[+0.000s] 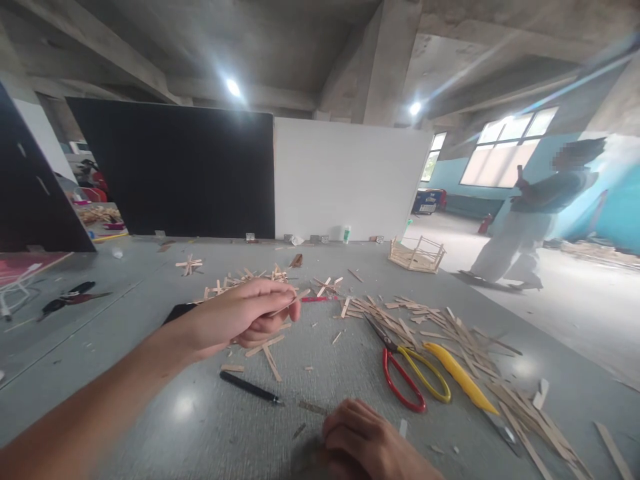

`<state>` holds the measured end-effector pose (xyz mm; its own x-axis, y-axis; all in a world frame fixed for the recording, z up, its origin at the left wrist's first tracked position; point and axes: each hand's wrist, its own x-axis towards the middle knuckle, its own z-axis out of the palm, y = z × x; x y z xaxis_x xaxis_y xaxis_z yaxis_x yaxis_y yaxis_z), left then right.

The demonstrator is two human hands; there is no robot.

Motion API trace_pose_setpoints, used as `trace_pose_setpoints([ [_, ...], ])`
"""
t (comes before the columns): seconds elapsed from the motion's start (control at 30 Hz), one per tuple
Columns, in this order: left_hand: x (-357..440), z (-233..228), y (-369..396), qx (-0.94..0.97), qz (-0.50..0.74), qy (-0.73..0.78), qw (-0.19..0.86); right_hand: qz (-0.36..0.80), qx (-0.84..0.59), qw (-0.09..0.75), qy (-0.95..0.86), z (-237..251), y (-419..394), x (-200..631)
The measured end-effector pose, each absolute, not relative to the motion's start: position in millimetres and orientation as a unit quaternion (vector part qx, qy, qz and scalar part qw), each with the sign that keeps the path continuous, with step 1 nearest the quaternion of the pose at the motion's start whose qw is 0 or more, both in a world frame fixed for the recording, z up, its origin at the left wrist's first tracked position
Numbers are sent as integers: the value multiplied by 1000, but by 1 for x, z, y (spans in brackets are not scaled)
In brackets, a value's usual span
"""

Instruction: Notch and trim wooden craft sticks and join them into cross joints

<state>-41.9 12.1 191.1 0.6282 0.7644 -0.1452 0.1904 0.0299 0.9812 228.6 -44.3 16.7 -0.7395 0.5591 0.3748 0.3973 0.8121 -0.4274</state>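
Note:
My left hand (263,310) is raised over the table with thumb and fingers pinched on a thin wooden stick (303,294), whose tip pokes out past the fingertips. Low in the view, my right hand (367,440) is close to the tabletop with its fingers curled under; whatever they grip is hidden. A small flat strip (313,407) lies just left of those fingers. Between the hands rests a black pen-like tool (250,388). Crossed wooden sticks (270,357) lie beneath my left hand. Scissors (405,363) with one red and one yellow handle lie right of my right hand.
A yellow-handled knife (460,377) lies beside many loose wooden strips (530,420) on the right. A stick-built frame (417,255) stands near the far right edge. Black and white panels (350,180) border the back. A person (540,207) is off to the right.

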Motion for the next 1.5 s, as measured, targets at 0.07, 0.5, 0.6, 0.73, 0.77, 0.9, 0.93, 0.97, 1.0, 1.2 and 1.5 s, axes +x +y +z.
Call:
trace_pose_setpoints([
  [0.07,-42,191,12,657,231,363,619,164,-269,259,-913,17,-45,229],
  [0.5,-42,189,11,654,230,368,620,179,-317,274,-890,17,-47,231],
  [0.6,-41,190,11,655,229,367,619,169,-273,247,-914,19,-46,231],
  [0.73,-40,191,12,653,229,362,625,138,-230,214,-939,15,-44,229],
  [0.77,-40,191,12,652,229,362,626,130,-227,220,-940,13,-44,229],
  [0.9,-40,191,12,650,227,359,630,129,-239,246,-930,8,-42,230],
  [0.93,-41,191,12,647,229,358,633,135,-236,244,-931,8,-42,231],
  [0.97,-41,190,11,645,229,355,637,144,-230,240,-932,8,-42,232],
  [1.0,-41,190,11,641,230,353,641,149,-221,236,-934,9,-42,232],
  [1.2,-43,188,11,634,245,341,649,125,-209,225,-943,9,-43,231],
  [1.5,-43,192,10,736,167,360,549,128,-254,263,-922,10,-44,232],
])
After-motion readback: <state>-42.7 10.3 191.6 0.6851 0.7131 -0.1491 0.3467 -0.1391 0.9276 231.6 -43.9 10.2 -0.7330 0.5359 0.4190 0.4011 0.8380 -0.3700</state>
